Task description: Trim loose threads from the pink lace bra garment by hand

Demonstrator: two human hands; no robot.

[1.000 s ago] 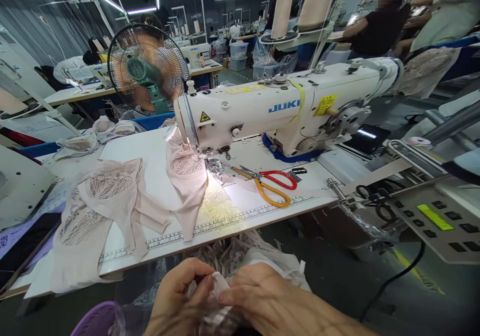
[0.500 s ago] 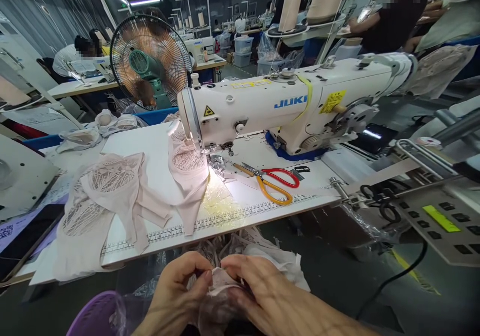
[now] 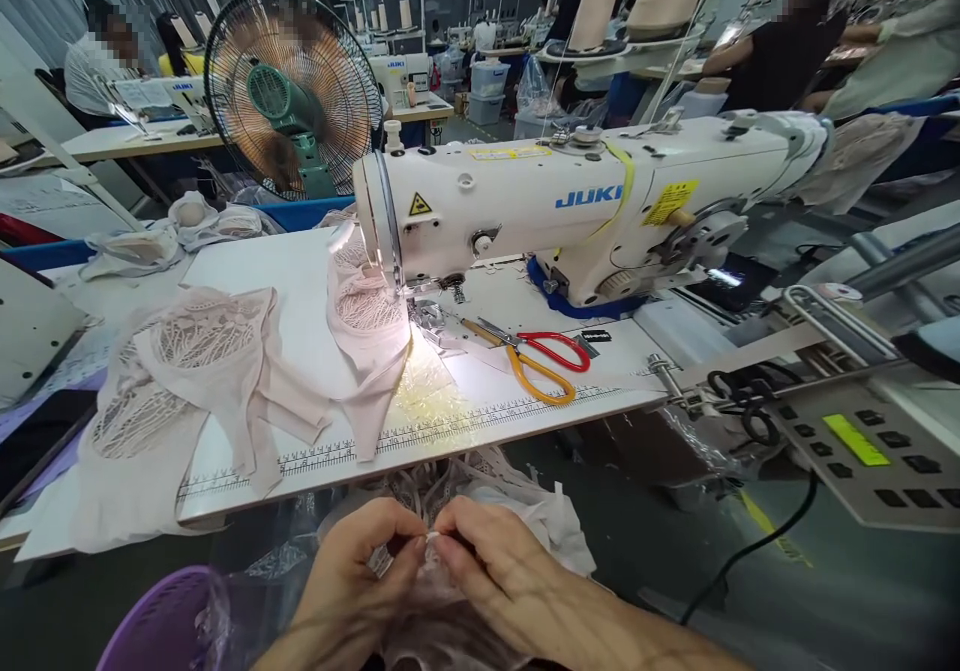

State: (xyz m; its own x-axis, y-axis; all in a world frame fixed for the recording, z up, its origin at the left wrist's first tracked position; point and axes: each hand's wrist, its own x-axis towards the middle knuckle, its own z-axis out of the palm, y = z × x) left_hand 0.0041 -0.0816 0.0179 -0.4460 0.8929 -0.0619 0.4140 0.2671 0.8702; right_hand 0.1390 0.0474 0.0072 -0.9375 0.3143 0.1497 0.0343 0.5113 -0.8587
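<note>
Below the table's front edge, my left hand (image 3: 367,569) and my right hand (image 3: 502,573) meet, thumbs and forefingers pinching the edge of a pale pink garment piece (image 3: 439,586). Its lower part hangs toward my lap, partly hidden by the hands. Behind them lies more pale lace fabric (image 3: 551,526). On the table, a pale pink lace bra piece (image 3: 367,316) lies with one end under the needle area of the white sewing machine (image 3: 495,201). To its left spread further lace bra pieces (image 3: 202,351), overlapping one another.
Scissors (image 3: 544,361) with red and orange handles lie on the table (image 3: 480,429), near a dark razor blade (image 3: 596,336). A control box (image 3: 855,441) juts out at right. A purple basket (image 3: 161,621) stands lower left, and a fan (image 3: 292,91) behind the table.
My fingertips have drawn closer together on the garment's edge, and the right hand's thumb has come up to its forefinger. The whole view has shifted slightly.
</note>
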